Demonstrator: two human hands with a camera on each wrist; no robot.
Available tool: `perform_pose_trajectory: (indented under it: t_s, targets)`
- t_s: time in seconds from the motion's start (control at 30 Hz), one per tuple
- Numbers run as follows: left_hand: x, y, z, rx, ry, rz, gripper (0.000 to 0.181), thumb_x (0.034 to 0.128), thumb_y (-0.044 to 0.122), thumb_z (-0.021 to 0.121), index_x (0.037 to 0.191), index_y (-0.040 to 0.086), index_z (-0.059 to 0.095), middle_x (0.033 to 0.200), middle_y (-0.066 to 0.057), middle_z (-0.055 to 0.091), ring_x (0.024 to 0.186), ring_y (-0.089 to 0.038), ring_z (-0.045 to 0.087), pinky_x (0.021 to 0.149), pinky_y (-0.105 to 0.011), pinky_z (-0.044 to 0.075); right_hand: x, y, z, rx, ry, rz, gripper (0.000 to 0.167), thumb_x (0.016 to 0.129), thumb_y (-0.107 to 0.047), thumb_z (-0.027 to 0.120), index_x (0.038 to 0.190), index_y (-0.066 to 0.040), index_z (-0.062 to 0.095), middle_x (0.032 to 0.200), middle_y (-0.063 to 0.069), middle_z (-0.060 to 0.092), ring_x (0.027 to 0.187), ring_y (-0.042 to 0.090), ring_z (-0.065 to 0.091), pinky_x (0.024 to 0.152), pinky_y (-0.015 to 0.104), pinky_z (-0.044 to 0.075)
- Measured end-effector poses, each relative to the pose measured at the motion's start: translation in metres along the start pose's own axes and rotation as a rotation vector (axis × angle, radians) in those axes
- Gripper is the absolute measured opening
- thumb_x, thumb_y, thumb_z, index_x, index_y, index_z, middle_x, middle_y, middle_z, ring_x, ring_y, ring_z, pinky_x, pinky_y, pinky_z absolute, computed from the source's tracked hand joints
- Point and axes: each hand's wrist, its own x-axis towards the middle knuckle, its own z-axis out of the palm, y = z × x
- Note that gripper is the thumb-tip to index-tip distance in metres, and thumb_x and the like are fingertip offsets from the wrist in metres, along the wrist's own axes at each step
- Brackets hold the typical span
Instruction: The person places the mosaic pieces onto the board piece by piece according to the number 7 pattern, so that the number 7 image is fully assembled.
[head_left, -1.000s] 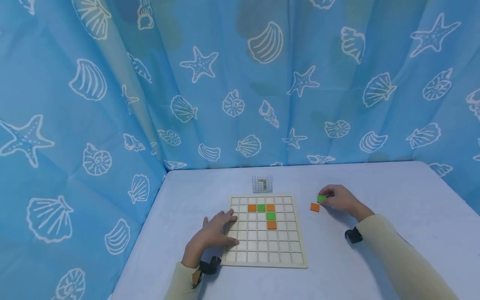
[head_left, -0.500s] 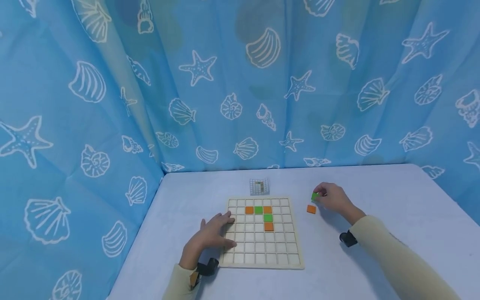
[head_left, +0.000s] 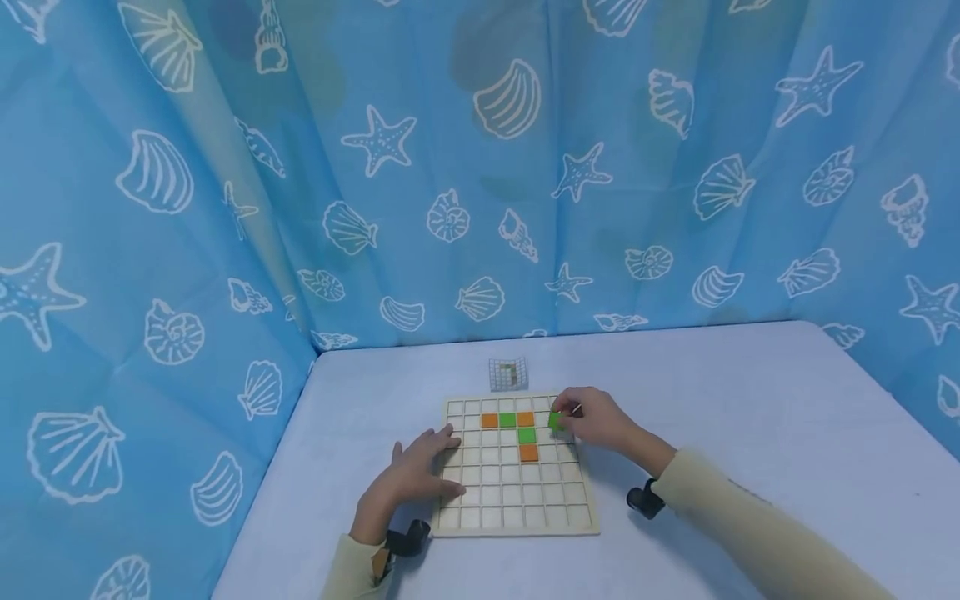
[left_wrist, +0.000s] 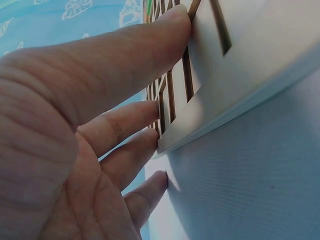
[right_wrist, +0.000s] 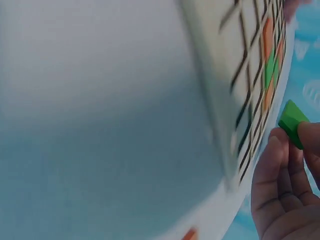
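A wooden grid board (head_left: 491,496) lies on the table. Orange and green square tiles sit in its upper cells: a short row ending in an orange tile (head_left: 526,419), then a green tile (head_left: 527,435) and an orange tile (head_left: 528,452) below. My left hand (head_left: 414,472) rests spread on the board's left edge; in the left wrist view the thumb (left_wrist: 165,35) lies on the board's face. Over the upper right cells, my right hand (head_left: 600,419) pinches a green tile (right_wrist: 292,120) between thumb and fingers, tilted and apart from the board in the right wrist view.
A small clear card with a printed grid pattern (head_left: 508,375) stands behind the board. One loose orange tile (right_wrist: 190,234) shows at the bottom of the right wrist view. A blue shell-patterned curtain (head_left: 450,167) hangs behind the white table (head_left: 712,392).
My right hand has carried the green tile leftward from beside the board to over its upper right. The loose orange tile is now hidden in the head view. My left hand keeps its place.
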Motion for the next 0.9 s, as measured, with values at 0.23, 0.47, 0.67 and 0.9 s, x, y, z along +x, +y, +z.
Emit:
perform_pose_trajectory:
  t_s: [0.23, 0.47, 0.67, 0.9]
  targets:
    - [-0.001, 0.003, 0.0, 0.011, 0.015, -0.003, 0.073, 0.077, 0.033, 0.084, 0.141, 0.012, 0.055, 0.159, -0.009, 0.037, 0.15, -0.038, 0.024, 0.115, -0.074, 0.003, -0.014, -0.015, 0.025, 0.016, -0.095, -0.078, 0.01, 0.087, -0.003, 0.071, 0.091, -0.012, 0.07, 0.084, -0.004, 0.065, 0.078, 0.009, 0.059, 0.071, 0.026, 0.052]
    - [0.0, -0.002, 0.003, 0.007, 0.021, -0.005, 0.073, 0.0771, 0.033, 0.084, 0.141, 0.013, 0.055, 0.159, -0.008, 0.037, 0.15, -0.037, 0.025, 0.116, -0.073, 0.003, -0.023, -0.021, 0.041, -0.066, -0.134, -0.159, 0.011, 0.086, -0.006, 0.074, 0.088, -0.017, 0.071, 0.082, -0.009, 0.067, 0.075, 0.007, 0.056, 0.068, 0.024, 0.051]
    - [0.0, -0.001, 0.003, -0.009, 0.017, -0.003, 0.073, 0.077, 0.033, 0.084, 0.141, 0.013, 0.055, 0.159, -0.008, 0.036, 0.15, -0.037, 0.024, 0.116, -0.073, 0.002, -0.026, -0.02, 0.043, -0.158, -0.14, -0.225, 0.01, 0.084, -0.009, 0.076, 0.08, -0.018, 0.074, 0.077, -0.012, 0.063, 0.074, 0.005, 0.053, 0.066, 0.022, 0.049]
    - [-0.002, 0.0, 0.001, -0.013, 0.016, 0.012, 0.073, 0.0771, 0.032, 0.084, 0.141, 0.011, 0.055, 0.159, -0.01, 0.037, 0.149, -0.038, 0.025, 0.115, -0.074, 0.003, -0.021, -0.018, 0.041, 0.031, -0.224, -0.042, 0.012, 0.08, -0.006, 0.078, 0.083, -0.015, 0.071, 0.075, -0.005, 0.062, 0.072, 0.011, 0.054, 0.065, 0.023, 0.047]
